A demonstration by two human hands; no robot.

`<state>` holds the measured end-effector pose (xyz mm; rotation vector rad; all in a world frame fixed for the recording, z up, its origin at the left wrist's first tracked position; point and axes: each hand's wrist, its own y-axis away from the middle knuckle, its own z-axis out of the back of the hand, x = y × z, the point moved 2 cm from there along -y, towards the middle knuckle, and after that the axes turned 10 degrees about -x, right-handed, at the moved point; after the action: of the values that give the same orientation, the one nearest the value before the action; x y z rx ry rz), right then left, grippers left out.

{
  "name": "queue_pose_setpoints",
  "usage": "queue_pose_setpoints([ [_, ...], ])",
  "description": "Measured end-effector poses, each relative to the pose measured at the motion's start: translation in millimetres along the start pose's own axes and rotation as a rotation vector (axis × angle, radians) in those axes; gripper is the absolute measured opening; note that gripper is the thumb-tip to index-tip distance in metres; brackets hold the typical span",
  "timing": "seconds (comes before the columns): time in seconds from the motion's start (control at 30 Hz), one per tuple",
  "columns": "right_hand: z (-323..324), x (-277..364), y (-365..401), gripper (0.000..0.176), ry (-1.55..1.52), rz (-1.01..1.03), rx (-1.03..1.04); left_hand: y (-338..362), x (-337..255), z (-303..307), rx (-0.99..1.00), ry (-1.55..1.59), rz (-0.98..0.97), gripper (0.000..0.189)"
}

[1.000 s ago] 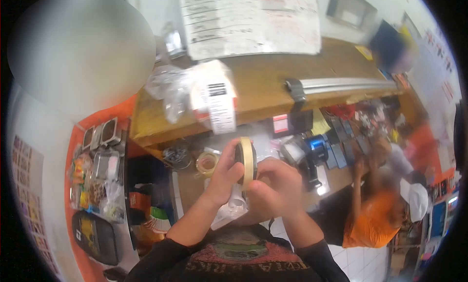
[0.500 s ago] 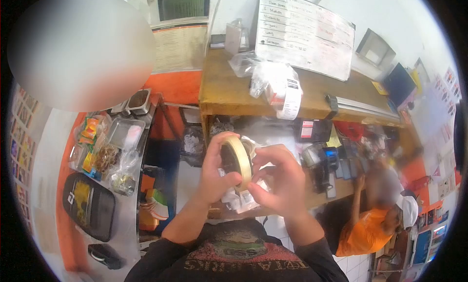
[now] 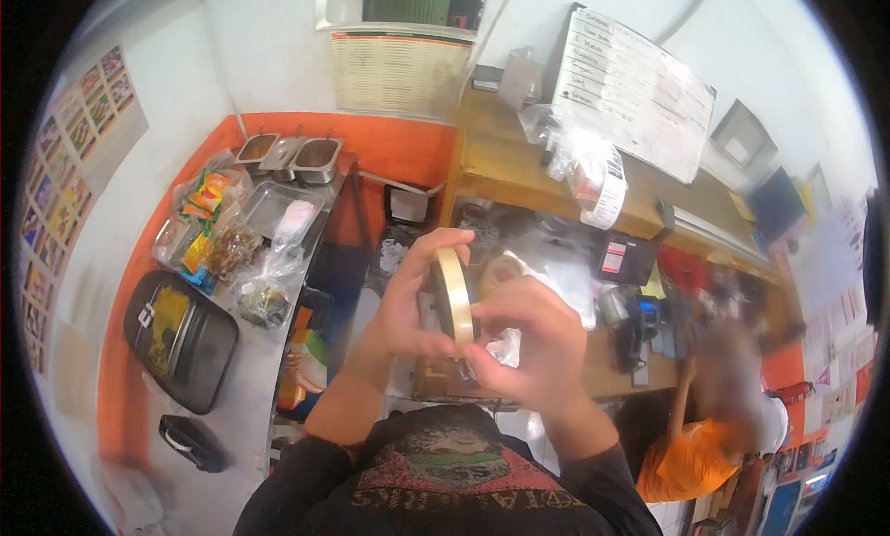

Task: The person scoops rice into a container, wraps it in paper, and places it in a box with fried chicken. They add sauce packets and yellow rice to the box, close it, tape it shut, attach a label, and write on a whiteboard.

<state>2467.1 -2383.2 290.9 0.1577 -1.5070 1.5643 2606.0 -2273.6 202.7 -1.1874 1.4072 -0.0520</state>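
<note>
A roll of pale yellow tape [image 3: 452, 290] is held upright in front of my chest. My left hand [image 3: 405, 304] is wrapped round its left side, fingers over the top and thumb near the lower edge. From the right, my right hand [image 3: 540, 346] has its thumb and bent fingers pinched at the lower right edge of the same roll. A second, wider tape roll [image 3: 499, 273] shows behind my right hand, partly covered by it. White plastic [image 3: 505, 349] lies beyond the hands on the wooden counter [image 3: 616, 374].
On the left, a metal table [image 3: 243, 388] bears a black backpack [image 3: 181, 343], a dark pouch [image 3: 192, 443], a metal tray [image 3: 283, 209] and bagged food. A person in an orange shirt [image 3: 691, 462] is at the right. The wooden shelf [image 3: 501, 165] holds a whiteboard [image 3: 635, 91].
My view has swung left, bringing more of the left table and wall into sight. The tape roll has turned more edge-on, while both hands stay on it.
</note>
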Motion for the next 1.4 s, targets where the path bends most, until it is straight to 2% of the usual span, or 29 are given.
queue_pose_setpoints([
  [0.03,-3,1,1,0.033,-0.009,-0.007,0.003,-1,-3,4,0.04,-0.005,-0.021,0.112],
  [0.17,-10,-7,4,0.032,-0.075,0.04,-0.038,3,-13,10,-0.088,-0.101,0.184,0.14],
  [0.27,-14,-14,5,0.031,-0.113,0.052,-0.067,11,-26,2,-0.153,-0.01,0.26,0.14],
  [0.3,-16,-14,5,0.031,-0.138,0.022,-0.054,18,-20,11,-0.08,-0.008,0.216,0.139],
  [0.4,-21,-17,3,0.03,-0.169,0.024,-0.052,14,-36,2,-0.173,-0.066,0.245,0.137],
  [0.63,-21,-22,-3,0.028,-0.157,0.054,-0.081,11,-29,10,-0.172,-0.085,0.222,0.133],
  [0.73,-23,-23,-5,0.028,-0.198,-0.019,-0.108,10,-24,15,-0.164,-0.103,0.217,0.131],
  [0.9,-23,-27,-9,0.027,-0.212,-0.031,-0.113,10,-17,21,-0.155,-0.173,0.209,0.131],
  [1.4,-30,-26,-15,0.026,-0.191,-0.021,-0.112,3,-22,22,-0.138,-0.041,0.232,0.123],
])
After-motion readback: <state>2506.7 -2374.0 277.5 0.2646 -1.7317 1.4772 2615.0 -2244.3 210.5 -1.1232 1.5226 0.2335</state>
